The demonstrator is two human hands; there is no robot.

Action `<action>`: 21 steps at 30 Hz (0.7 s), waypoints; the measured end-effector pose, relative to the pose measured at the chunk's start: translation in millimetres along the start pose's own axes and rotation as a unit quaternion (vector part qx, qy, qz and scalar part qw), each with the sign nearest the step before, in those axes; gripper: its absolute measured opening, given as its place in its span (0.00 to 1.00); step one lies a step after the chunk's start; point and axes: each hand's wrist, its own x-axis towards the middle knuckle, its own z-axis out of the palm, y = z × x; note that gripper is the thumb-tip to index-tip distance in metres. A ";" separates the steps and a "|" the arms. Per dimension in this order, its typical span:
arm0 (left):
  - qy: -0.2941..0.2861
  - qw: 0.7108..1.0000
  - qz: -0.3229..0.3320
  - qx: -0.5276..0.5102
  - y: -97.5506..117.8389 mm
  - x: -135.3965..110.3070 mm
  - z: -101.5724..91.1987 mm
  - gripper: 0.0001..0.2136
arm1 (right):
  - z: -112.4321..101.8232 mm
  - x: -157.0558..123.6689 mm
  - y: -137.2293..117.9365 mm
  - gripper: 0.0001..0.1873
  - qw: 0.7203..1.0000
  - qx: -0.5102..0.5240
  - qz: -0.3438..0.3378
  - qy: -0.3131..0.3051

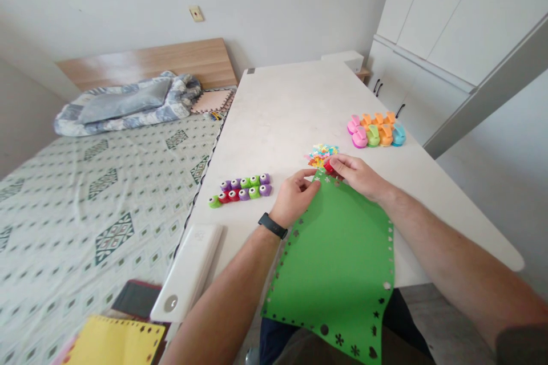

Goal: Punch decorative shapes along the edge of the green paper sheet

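Observation:
A green sheet with small shapes punched along its edges hangs from the table's near side toward my lap. My left hand pinches its far edge between thumb and fingers. Close beside it, my right hand grips a small red craft punch set at the same far edge; the fingers hide part of the punch. Just beyond both hands lies a pile of colourful punched paper shapes.
Two rows of small craft punches stand left on the white table. Larger pink, orange, green and blue punches stand right. A white box-shaped device, a dark phone-like object and a punched yellow sheet lie near left. A bed adjoins the table.

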 end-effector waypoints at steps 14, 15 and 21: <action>0.025 1.000 0.008 0.013 -1.8 0.4 0.6 0.18 | -31.6 12.1 23.4 0.23 0.868 -0.478 0.009 0.132; 0.024 1.000 0.010 0.015 -2.6 0.5 0.7 0.18 | -31.5 12.6 24.5 0.23 0.865 -0.485 0.012 0.129; 0.032 0.998 0.042 0.023 -10.2 2.4 0.8 0.16 | -34.4 14.0 29.0 0.25 0.857 -0.500 0.015 0.123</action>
